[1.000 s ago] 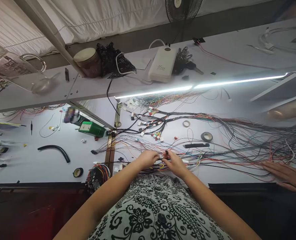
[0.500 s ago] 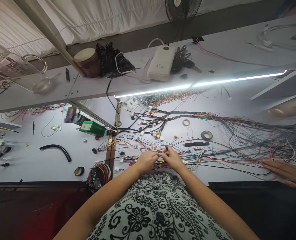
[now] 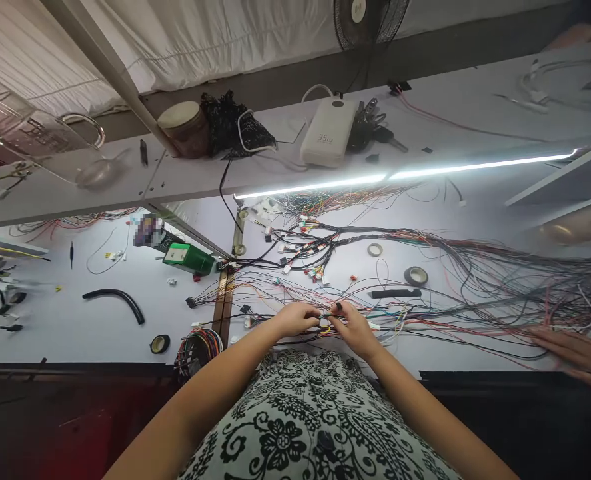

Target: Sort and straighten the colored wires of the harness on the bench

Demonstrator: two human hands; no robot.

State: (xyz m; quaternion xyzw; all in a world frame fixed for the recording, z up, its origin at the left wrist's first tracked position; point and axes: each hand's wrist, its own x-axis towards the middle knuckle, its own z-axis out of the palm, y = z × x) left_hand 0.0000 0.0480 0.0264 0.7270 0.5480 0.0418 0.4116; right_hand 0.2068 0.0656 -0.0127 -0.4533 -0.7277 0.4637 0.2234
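Observation:
Near the table's front edge, my left hand [image 3: 295, 320] is closed in a pinch on thin dark wires. A short gap to its right, my right hand [image 3: 354, 329] pinches the same run of wires, with a small black thing [image 3: 338, 307] at its index finger that I cannot make out. Between and just below my fingertips curves a yellow wire [image 3: 326, 329]. Several loose wires [image 3: 435, 323] stretch rightward from my hands. To the left lie a black connector [image 3: 190, 302] and a white connector [image 3: 248, 322] on wire ends.
Behind my hands lies a wire harness [image 3: 365, 231], with black tape [image 3: 416, 276] and a black strip [image 3: 395, 293] nearer. Another person's hand [image 3: 575, 350] rests on wires at right. A green box [image 3: 189, 259] stands left. Overhead, a shelf [image 3: 275, 175] holds a power bank [image 3: 329, 131].
My hands have moved slightly apart, and dark wires now show between the fingertips. The whole view has shifted a little. The other person's hand stays at the right.

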